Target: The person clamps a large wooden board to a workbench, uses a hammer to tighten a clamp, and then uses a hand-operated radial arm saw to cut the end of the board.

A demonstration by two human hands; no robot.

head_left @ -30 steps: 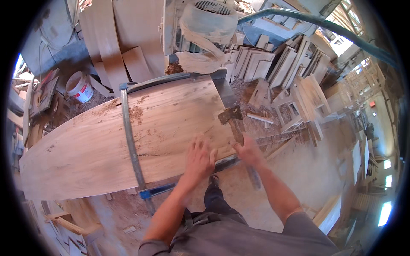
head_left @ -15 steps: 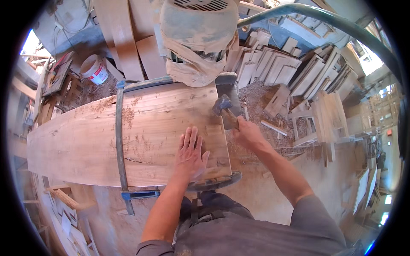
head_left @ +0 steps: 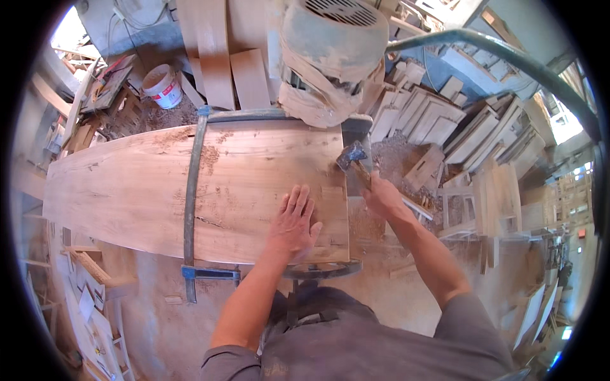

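Note:
A wide wooden panel [head_left: 133, 184] stretches from the far left to the middle, with wood shavings scattered on it. My left hand [head_left: 294, 225] lies flat on the panel near its right end, fingers stretched out. In my right hand [head_left: 385, 197], just beyond the panel's right edge, is the wooden handle of a hammer [head_left: 353, 155]. The hammer's dark head is at the panel's upper right edge; whether it touches the wood I cannot tell. A long bar clamp [head_left: 192, 190] with blue ends crosses the panel left of my left hand.
A dusty motor [head_left: 333, 41] wrapped in cloth stands beyond the panel, with a thick hose [head_left: 508, 57] curving right. Stacked boards [head_left: 432, 117] lean at the back right. A white bucket [head_left: 162, 87] stands back left. A wooden stool-like frame [head_left: 486, 203] stands at the right.
The view has shifted, so the panel and motor appear slightly farther right. My left hand stays flat on the panel, and the right still grips the hammer near the panel's edge.

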